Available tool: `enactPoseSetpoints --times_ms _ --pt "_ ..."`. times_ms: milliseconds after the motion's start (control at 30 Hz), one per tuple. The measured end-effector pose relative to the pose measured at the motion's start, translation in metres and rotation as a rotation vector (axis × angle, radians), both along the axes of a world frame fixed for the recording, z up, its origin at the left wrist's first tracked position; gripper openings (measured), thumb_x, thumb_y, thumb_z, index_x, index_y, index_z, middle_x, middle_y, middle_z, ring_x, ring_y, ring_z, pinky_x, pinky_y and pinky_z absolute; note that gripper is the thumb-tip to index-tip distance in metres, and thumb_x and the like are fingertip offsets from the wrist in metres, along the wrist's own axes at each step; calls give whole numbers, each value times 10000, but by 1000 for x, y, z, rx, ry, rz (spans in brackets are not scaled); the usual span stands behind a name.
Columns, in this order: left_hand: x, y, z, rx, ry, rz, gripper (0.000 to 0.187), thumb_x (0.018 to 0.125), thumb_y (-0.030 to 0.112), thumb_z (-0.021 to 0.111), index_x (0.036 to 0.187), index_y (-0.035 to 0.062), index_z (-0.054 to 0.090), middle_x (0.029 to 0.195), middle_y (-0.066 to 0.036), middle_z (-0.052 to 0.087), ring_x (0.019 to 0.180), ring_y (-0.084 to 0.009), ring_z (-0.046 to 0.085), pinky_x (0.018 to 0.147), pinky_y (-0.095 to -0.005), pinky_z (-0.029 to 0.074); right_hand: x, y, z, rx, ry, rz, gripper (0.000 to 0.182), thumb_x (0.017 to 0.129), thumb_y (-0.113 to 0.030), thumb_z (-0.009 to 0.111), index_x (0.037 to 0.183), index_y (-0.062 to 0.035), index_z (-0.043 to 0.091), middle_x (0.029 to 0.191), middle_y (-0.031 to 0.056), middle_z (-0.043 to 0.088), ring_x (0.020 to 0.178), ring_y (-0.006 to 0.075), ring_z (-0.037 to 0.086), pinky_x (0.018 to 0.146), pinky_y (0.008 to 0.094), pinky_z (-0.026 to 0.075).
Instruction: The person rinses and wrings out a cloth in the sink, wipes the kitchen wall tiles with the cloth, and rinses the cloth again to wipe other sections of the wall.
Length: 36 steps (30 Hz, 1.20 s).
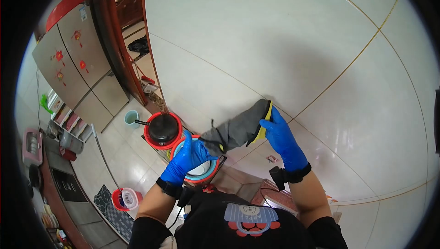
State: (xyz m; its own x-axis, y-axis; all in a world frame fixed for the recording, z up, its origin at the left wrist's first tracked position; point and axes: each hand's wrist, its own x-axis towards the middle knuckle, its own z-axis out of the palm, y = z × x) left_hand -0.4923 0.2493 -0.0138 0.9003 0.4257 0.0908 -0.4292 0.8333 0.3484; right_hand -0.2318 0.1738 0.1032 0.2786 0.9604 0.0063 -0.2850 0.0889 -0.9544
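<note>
A grey cloth piece with a yellow-and-black edge and a dark cord (236, 129) is stretched between my two blue-gloved hands, in front of a white tiled wall. My left hand (191, 155) is closed on its lower, corded end. At the upper end, my right hand (283, 140) pinches the yellow trim between thumb and fingers. Under my left hand, partly covered by it, sits a blue basin (213, 167) in a red one. Beside that, a black frying pan (163, 128) rests on a red basin (147, 137).
The tiled wall (256, 33) rises close ahead. At left stand a refrigerator (87, 61), a light-green bucket (131, 118) and a mop bucket (130, 198) with its long handle leaning out. A counter (57, 198) runs along the far left. A doorway (137, 43) opens beside the wall.
</note>
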Motion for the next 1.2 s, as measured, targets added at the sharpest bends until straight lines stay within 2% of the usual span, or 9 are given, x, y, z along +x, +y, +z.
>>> enactPoseSetpoints --times_ms 267,500,633,667,800,867,900,933,1200 --pt "-16 -2 14 514 1080 340 277 794 241 696 937 6 659 1021 -98 614 829 -153 576 720 -254 450 30 -7 -1 -231 -840 -267 286 809 -120 606 1076 -19 588 1001 100 601 877 119 560 743 260 458" --pt "-40 -4 73 1619 1040 1139 166 699 148 753 823 56 690 1097 -135 606 1186 -276 429 932 -366 385 34 -23 12 395 -1125 -485 142 858 -71 513 964 3 574 1080 113 584 1020 165 540 754 284 470" --pt "-64 1 127 659 536 491 180 769 181 683 810 14 631 1095 -180 610 1030 -354 562 925 -395 422 22 -27 60 116 -155 -73 190 900 -97 442 1007 31 531 1132 149 567 1050 209 533 893 291 418" --pt "-59 1 143 470 7 432 220 859 197 573 933 -3 626 1059 -195 616 911 -368 608 919 -386 442 17 -20 67 121 -249 -92 227 906 -148 416 1015 23 517 974 114 603 953 191 584 896 296 421" --pt "13 -17 91 26 144 332 301 911 259 480 1056 19 588 1154 -195 555 1039 -313 540 976 -382 379 -8 16 35 79 -754 -374 369 902 -250 513 1123 45 504 947 79 583 889 168 556 842 278 428" --pt "44 -34 47 -56 251 268 305 900 268 489 1074 35 581 1178 -193 531 1064 -322 511 983 -401 356 -15 21 18 -89 -865 -206 402 879 -290 548 1143 10 509 873 125 596 777 163 551 725 318 450" --pt "52 -46 27 -76 301 244 309 894 272 493 1083 42 578 1190 -192 519 1076 -326 497 987 -411 344 -23 19 17 -152 -974 -189 320 875 -300 524 955 10 525 796 241 585 763 391 585 662 412 461" --pt "54 -58 11 -73 350 230 313 889 276 498 1093 50 574 1202 -191 507 1089 -330 483 990 -421 333 -12 23 -15 -129 -1134 -124 349 869 -350 517 868 -1 523 730 236 568 709 398 566 629 450 447" --pt "56 6 81 526 606 631 377 844 308 534 1166 112 545 1298 -184 410 1188 -366 368 1019 -499 240 42 -46 27 63 -951 -253 229 853 -162 605 1049 -45 616 979 116 644 887 204 626 767 303 486"
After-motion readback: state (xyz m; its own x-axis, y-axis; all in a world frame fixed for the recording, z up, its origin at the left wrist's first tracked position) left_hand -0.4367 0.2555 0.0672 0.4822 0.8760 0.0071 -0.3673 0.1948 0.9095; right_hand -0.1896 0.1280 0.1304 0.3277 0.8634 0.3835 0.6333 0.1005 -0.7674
